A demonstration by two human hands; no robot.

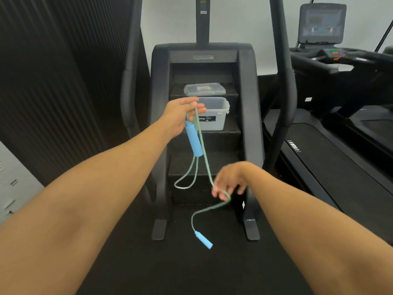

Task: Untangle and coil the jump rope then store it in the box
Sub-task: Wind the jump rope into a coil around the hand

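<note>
A jump rope with a pale green cord [204, 154] and two blue handles hangs in front of me. My left hand [180, 116] pinches the cord up high, and one blue handle [193, 139] dangles just below it with a small loop under it. Lower down, my right hand [229, 182] holds the cord over its fingers. The second blue handle [203, 239] hangs from there near the floor. Behind my left hand an open clear plastic box [214, 116] stands on a step. Its lid [204, 89] lies one step higher.
The box sits on a black stair-climber machine [248, 103] with tall side rails. A treadmill [340, 145] stands to the right, a dark ribbed wall to the left. The floor is black matting.
</note>
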